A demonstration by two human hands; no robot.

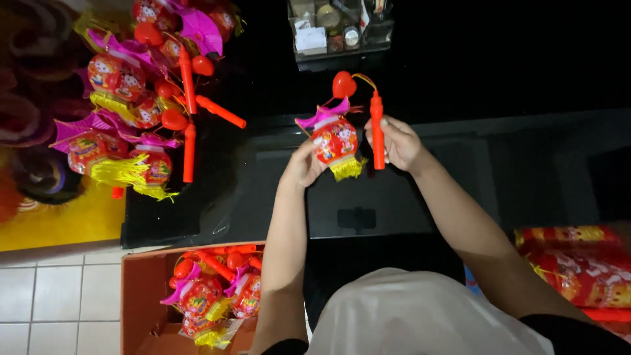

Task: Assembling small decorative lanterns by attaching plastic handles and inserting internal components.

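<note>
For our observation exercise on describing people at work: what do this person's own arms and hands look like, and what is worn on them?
Both forearms are bare, with no gloves, watch or bracelets visible on the left hand or right hand. A dark sleeve edge shows at the right upper arm; a pale garment covers the torso.

A shop, likely: toy lanterns (131,118) heaped on a counter (263,197) (more boxed below).

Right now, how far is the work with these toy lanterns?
Looks done: a pile of lanterns lies on the black counter at upper left. In hand: the left hand holds one lantern, and the right hand grips its orange stick. Probably left: more lanterns in the cardboard box on the floor.
</note>
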